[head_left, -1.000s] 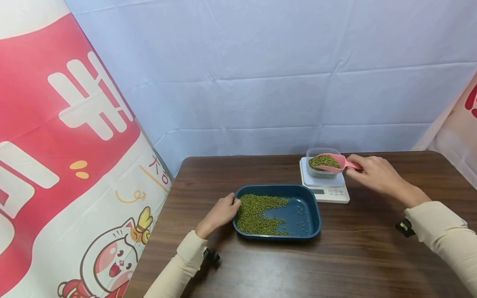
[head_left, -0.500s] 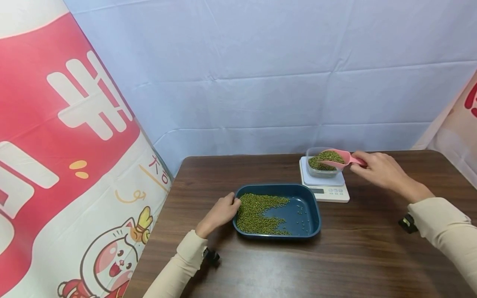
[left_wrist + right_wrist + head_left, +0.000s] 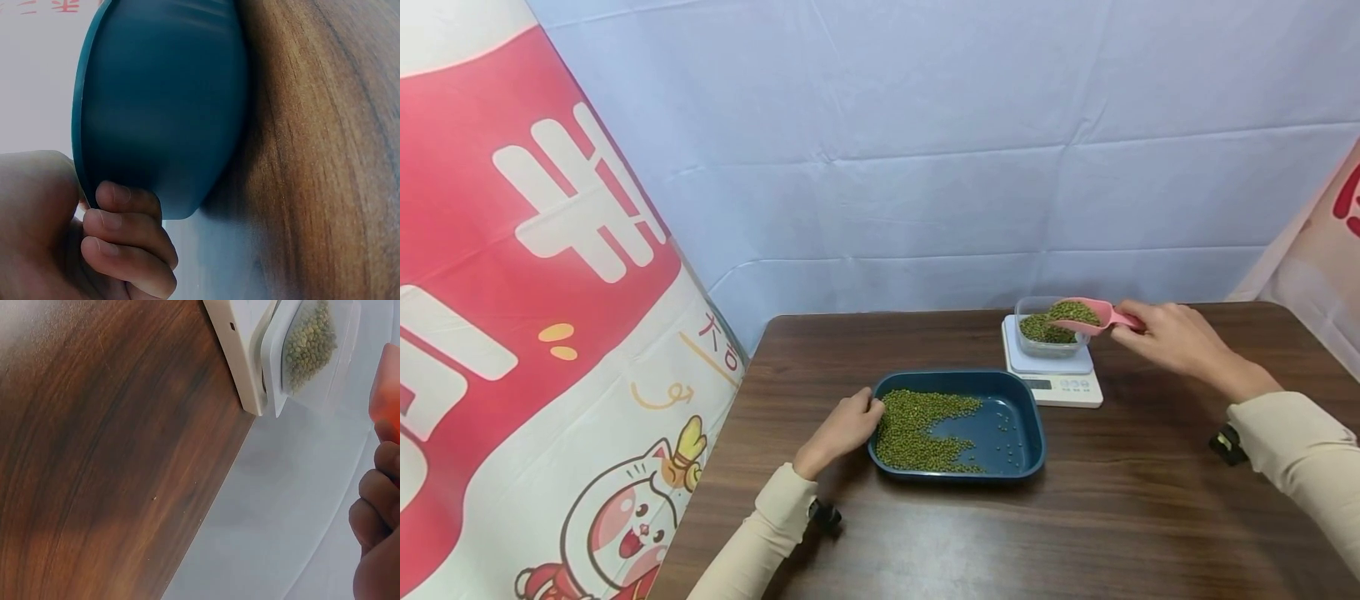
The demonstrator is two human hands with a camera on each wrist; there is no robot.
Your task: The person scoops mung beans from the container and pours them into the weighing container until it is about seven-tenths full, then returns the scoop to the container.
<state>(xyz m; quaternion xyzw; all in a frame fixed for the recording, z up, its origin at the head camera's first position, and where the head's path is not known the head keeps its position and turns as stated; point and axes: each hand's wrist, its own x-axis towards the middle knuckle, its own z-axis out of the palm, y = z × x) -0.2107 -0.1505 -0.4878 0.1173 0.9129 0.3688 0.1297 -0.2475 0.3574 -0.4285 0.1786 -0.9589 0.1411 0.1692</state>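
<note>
My right hand grips the handle of a pink scoop, which bears a heap of green mung beans. The scoop's mouth is over the right side of a clear plastic container that has mung beans in it. Under the container is a white kitchen scale. My left hand holds the left end of a dark blue tray; in the left wrist view its fingers curl against the tray's outer wall. Mung beans cover mostly the tray's left half.
Both tray and scale stand on a brown wooden table. A pale cloth hangs behind its far edge, and a printed red and white banner is at the left. Tiny specks lie on the tabletop beside the scale.
My right hand has drawn the scoop rightward and slightly up, from inside the container to its right rim, with beans still in it. The left hand and tray have stayed in place.
</note>
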